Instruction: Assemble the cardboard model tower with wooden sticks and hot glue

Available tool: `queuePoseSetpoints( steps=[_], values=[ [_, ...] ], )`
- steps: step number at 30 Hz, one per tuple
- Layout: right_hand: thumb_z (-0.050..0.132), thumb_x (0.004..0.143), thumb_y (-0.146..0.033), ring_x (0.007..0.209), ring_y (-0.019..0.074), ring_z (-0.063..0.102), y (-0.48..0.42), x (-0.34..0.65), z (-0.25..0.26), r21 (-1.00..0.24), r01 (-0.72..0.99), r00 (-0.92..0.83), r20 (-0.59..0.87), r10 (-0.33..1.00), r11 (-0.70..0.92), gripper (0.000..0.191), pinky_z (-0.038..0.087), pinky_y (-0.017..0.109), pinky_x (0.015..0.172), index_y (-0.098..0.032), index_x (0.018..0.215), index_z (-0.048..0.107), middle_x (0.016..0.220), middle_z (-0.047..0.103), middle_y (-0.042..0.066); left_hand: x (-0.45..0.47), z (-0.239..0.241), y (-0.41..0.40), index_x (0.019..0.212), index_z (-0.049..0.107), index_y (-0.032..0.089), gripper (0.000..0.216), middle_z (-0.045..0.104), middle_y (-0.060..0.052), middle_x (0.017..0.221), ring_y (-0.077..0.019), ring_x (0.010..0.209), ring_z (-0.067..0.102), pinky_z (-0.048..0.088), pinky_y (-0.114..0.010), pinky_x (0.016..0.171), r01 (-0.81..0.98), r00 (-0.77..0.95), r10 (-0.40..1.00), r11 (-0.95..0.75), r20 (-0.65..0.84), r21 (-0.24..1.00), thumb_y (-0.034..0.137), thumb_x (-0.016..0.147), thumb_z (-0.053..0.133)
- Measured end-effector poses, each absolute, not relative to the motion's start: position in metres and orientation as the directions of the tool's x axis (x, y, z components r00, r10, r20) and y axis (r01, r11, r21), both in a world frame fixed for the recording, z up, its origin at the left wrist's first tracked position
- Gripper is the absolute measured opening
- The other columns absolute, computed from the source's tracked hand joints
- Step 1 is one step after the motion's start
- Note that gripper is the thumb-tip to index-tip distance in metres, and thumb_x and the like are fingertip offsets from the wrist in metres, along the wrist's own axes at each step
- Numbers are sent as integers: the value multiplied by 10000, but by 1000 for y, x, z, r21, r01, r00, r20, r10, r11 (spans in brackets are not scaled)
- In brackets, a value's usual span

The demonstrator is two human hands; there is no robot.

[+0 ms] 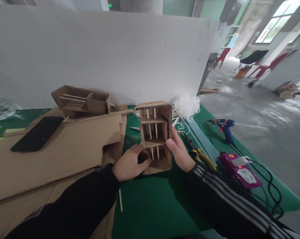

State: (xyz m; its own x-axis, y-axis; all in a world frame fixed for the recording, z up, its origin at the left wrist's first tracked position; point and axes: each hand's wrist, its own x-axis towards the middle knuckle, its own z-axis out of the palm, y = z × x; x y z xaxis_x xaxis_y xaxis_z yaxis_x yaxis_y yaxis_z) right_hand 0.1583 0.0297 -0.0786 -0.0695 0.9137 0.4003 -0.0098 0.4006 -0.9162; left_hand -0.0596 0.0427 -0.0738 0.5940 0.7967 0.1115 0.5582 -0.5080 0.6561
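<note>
A small cardboard box (153, 144) with three stacked compartments stands on the table in front of me. Pairs of thin wooden sticks cross each compartment. My right hand (181, 151) grips the box's right wall, thumb on the front edge and fingers behind. At the lower left side, my left hand (132, 161) has its fingers curled at the edge of the bottom compartment; its fingertips are partly shadowed, and whether they also pinch something small is unclear. A loose wooden stick (120, 200) lies below my left wrist.
On the left, cardboard sheets (90, 139) carry a black phone (37, 132) and another cardboard box (81, 99). To the right are pliers (197, 152), clear glue sticks (202, 137), white string (187, 106), a blue glue gun (223, 127) and a purple power strip (239, 171) with cables. A white panel (102, 56) stands behind.
</note>
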Motion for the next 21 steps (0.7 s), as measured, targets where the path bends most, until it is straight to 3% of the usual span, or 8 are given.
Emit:
queuePoseSetpoints(
  steps=[11,21],
  values=[
    [558,957,-529,1337,259,491,29,158,-77,-911,16,-81,409,909,411,560,387,420,1142,-273,1439,433,1405,555,63,-49,-74,37,889,567,223,68,678,33,781,-154,723,623,458,-287,690,520,536,844,-334,3,786,258,843,604],
    [541,959,-552,1308,258,519,31,157,-80,-922,-4,-67,388,919,388,585,372,440,1156,-253,1447,422,1383,568,78,-51,-76,37,1027,420,220,193,650,19,854,-140,736,589,460,-287,710,377,537,842,-292,49,879,249,886,549]
  ],
)
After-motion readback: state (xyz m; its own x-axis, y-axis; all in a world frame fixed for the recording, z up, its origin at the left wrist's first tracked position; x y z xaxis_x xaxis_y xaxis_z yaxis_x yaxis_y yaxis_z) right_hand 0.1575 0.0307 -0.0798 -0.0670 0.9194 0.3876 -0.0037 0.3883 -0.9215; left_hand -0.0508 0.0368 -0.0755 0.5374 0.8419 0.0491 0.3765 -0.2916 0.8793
